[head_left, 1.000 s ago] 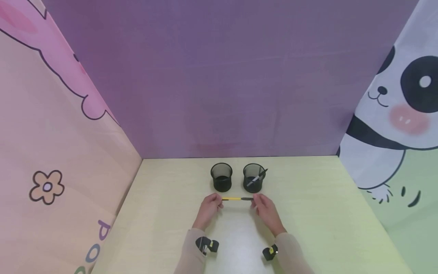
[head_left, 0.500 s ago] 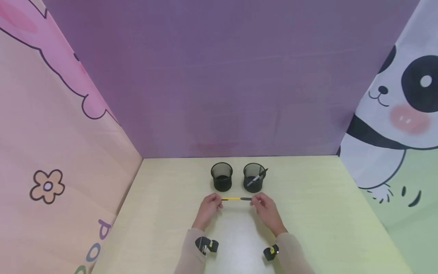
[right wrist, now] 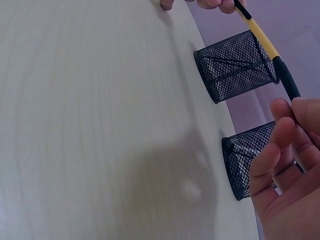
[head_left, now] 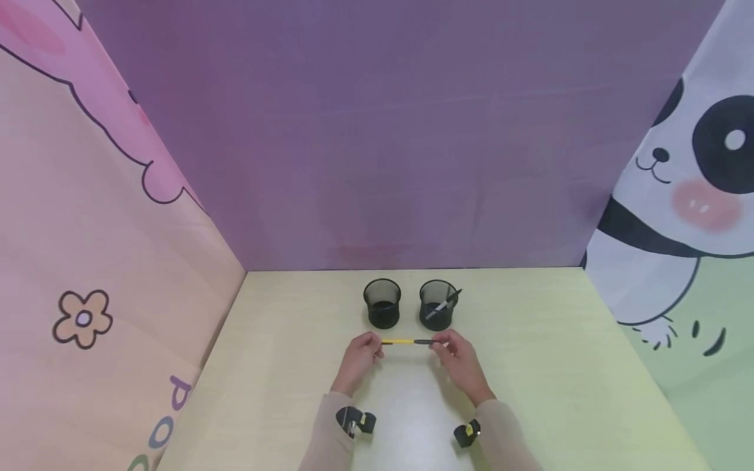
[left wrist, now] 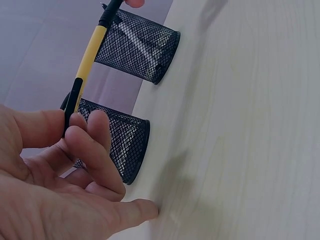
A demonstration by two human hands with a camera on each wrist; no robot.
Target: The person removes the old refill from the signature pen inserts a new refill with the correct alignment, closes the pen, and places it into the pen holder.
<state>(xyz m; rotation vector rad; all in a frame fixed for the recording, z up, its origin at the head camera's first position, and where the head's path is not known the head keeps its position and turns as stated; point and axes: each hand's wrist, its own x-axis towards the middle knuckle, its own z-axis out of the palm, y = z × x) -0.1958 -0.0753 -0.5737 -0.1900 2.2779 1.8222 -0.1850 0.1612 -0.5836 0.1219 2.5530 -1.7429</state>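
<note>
A yellow pen (head_left: 400,341) with black ends and a black clip is held level above the table, spanning both hands. My left hand (head_left: 357,361) pinches the clip end between thumb and fingers; the left wrist view shows this pinch on the pen (left wrist: 90,55) closely. My right hand (head_left: 462,364) pinches the black grip end, as the right wrist view of the pen (right wrist: 285,75) shows. The pen's very tips are hidden by the fingers. Just beyond the hands stand two black mesh pen cups, a left cup (head_left: 383,316) and a right cup (head_left: 436,321).
A dark-and-silver pen (head_left: 446,303) leans in the right cup, its end sticking out over the rim. Nothing is visible standing in the left cup. The pale wooden table (head_left: 283,366) meets a purple backdrop (head_left: 377,163) behind, with printed cloth walls at both sides.
The right hand's fingers have shifted slightly on the pen's black end, with the thumb a little lower. The left hand, the pen and both cups stay almost where they were.
</note>
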